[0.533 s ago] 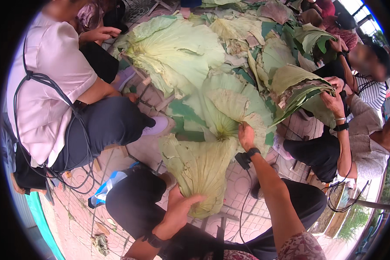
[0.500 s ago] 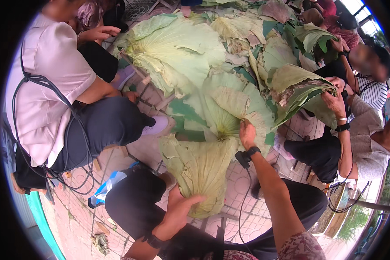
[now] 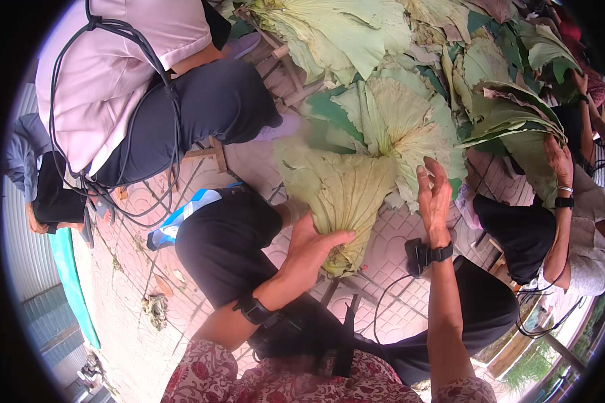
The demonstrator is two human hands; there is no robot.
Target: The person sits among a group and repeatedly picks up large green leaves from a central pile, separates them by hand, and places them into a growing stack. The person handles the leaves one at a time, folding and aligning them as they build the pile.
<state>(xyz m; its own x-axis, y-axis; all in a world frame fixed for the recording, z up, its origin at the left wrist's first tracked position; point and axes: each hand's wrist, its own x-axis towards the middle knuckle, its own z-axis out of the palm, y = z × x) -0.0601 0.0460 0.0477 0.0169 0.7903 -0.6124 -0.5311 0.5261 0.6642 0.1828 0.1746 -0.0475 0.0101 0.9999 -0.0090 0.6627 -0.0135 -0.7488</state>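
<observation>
A large pale-green, drying lotus leaf [image 3: 346,191] hangs over my lap, its narrow lower end gripped by my left hand [image 3: 306,252] with the thumb laid across the front. My right hand [image 3: 435,201] is raised to the right of that leaf, fingers apart and nothing in them. Just beyond my right fingertips spreads another lotus leaf [image 3: 417,124], yellowish with veins fanning from its centre. The held leaf's upper edge overlaps this one.
More wide leaves [image 3: 336,30] are heaped at the far side over green sheeting. On the left sits a person in a pale shirt [image 3: 131,74]; at right a person's hand [image 3: 559,161] holds a leaf bundle [image 3: 511,117]. A blue-white bag [image 3: 188,213] lies by my left knee.
My right hand has let go of the leaf by its centre and drawn back, its fingers opening. My left hand keeps its hold. The whole view has shifted.
</observation>
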